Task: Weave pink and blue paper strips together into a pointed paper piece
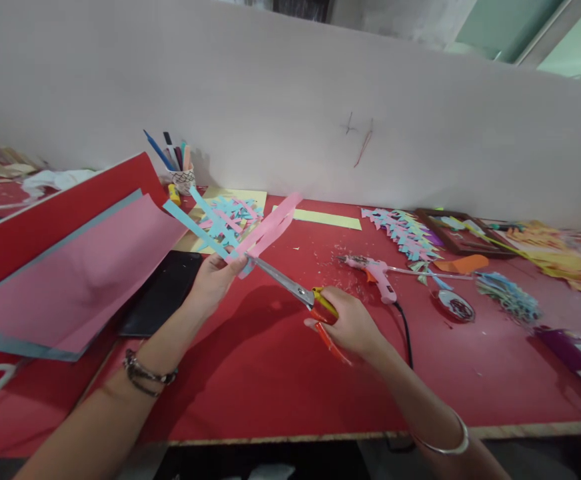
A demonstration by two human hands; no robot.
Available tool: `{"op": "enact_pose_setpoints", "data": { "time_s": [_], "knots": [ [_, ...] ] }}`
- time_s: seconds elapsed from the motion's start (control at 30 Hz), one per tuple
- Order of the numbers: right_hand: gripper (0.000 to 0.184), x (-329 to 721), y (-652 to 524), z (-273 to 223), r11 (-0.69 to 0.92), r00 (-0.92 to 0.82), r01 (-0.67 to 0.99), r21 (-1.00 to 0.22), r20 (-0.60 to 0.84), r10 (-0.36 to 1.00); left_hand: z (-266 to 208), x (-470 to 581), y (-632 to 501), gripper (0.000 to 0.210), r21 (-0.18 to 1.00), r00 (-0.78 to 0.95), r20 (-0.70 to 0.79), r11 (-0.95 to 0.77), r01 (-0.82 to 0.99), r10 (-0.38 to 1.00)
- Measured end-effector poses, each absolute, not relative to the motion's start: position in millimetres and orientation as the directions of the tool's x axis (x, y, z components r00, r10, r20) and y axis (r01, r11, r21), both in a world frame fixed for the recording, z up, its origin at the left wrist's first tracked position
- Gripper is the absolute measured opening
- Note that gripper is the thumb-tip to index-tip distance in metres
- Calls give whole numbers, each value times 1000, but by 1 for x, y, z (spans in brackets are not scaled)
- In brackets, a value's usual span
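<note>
1. Worktop (270,393): one, red, smooth, with a pale, rough-looking near edge.
2. Right hand (353,323): closed round the handles of one pair of scissors (283,281), metal blades, one yellow loop and one red.
3. Left hand (213,283): pinching paper strips between thumb and fingers, above the worktop. Two flat, narrow blue strips (190,227) project up and left; pink strips (273,227), blurred, count unclear, fan up and right. Blade tips are at the strips, just beside the left thumb; whether they touch the paper cannot be told.
4. Left of the left hand: one black flat slab (163,297), partly beneath large sheets, one pink (90,273) visible over blue-grey.
5. Right of the scissors: one pink plastic glue gun (380,277), lying on its side, with a clear stick at its rear; beyond its grip, one small round dish (453,305).
6. Farther: one heap of blue and pink cut paper (233,220); one pale yellow strip (325,219); one fringed paper length (403,233).
7. At the wall (280,100): one patterned cup (183,180) of pens.
</note>
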State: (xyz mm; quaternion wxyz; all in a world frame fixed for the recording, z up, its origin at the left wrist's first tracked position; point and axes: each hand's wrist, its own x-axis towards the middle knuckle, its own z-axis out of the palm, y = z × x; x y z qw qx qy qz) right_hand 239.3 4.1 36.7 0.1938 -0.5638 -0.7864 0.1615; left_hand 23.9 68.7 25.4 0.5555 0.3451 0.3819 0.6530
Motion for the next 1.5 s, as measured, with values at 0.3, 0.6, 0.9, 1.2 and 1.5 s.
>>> {"op": "enact_pose_setpoints", "data": {
  "time_s": [0.3,0.6,0.9,1.2,1.5],
  "knots": [
    [35,239,4,37,286,-265,841,-460,111,958,28,26,68,18,873,-139,4,-71,-483,990],
    [29,237,2,41,278,-293,796,-537,60,954,27,29,67,15,845,-129,-35,-40,-534,991],
    [36,236,3,42,276,-307,783,-557,39,951,28,30,64,17,821,-67,-82,29,-570,994],
    [39,242,7,37,238,-240,789,-566,72,968,35,28,67,12,801,-164,-122,0,-598,979],
    [36,241,5,40,214,-253,779,-590,18,967,32,12,78,13,838,-400,-138,-108,-535,906]
  ]
}}
